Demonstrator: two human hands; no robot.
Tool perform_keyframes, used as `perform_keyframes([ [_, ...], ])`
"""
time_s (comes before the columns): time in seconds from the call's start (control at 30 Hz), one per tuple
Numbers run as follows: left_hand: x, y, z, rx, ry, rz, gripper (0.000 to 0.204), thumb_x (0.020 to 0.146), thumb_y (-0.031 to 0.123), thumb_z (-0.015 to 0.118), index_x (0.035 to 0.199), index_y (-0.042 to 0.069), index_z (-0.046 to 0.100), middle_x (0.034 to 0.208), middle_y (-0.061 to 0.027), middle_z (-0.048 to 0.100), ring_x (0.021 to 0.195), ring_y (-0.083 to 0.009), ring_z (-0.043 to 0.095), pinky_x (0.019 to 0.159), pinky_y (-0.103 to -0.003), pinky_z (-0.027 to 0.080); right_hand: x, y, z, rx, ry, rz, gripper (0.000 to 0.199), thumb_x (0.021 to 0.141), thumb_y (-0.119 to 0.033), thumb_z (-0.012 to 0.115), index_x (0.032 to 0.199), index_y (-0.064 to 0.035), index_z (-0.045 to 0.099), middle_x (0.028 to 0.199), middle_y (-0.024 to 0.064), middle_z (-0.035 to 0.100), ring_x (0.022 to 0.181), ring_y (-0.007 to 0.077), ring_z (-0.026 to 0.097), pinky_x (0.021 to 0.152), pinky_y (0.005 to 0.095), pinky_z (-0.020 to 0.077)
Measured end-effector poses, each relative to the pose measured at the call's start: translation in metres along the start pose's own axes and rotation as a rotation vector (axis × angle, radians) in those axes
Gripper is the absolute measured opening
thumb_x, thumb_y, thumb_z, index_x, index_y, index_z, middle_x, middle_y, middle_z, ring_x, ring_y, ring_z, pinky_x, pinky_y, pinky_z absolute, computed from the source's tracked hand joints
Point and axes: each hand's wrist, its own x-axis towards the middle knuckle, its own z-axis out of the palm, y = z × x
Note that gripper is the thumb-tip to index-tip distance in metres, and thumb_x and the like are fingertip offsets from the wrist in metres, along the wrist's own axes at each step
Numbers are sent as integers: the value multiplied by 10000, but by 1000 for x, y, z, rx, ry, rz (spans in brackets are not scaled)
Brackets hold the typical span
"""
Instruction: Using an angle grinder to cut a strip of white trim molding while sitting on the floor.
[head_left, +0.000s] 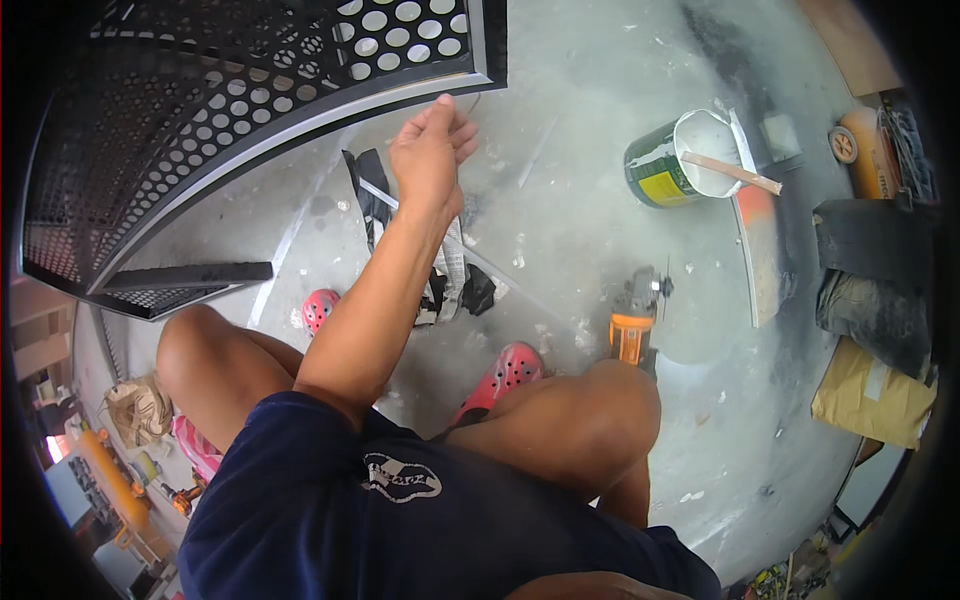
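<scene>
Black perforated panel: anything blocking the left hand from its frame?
Nothing visible. The left hand is right at the lower edge of the black perforated panel, near its upper-right corner in the picture; I can't tell whether the fingertips touch.

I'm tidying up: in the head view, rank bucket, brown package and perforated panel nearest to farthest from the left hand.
1. Perforated panel: upper left, beside the left hand.
2. Bucket: right of the hand.
3. Brown package: far right.
</scene>
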Motion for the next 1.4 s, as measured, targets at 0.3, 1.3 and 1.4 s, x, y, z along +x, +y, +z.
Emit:
perform_keyframes([
  [0.3, -1, 37, -6, -215, 79, -300, 386, 919, 293, 657, 1109, -23, 544, 1053, -165, 623, 933, -286, 658, 840, -403, 575, 17, -15, -7, 24, -40, -1, 497, 748, -159, 780, 1132, -13, 500, 991, 128, 650, 907, 216, 644, 816, 359, 508],
  [1.3, -6, 23, -43, -514, -219, -130, 216, 892, 90, 677, 1047, 96, 527, 939, -53, 633, 884, -198, 643, 866, -367, 530, 31, -129, -8, 1, -85, -300, 747, 686, -133, 856, 1263, -9, 398, 1098, 87, 590, 1032, 173, 587, 896, 333, 497],
  [1.4, -8, 31, -55, -576, -272, -139, 182, 884, 77, 678, 1011, 97, 551, 885, -43, 645, 824, -190, 657, 847, -369, 540, 25, -158, -28, 57, -32, -285, 662, 728, -252, 832, 1220, -21, 453, 1053, 60, 587, 983, 164, 578, 873, 326, 485],
])
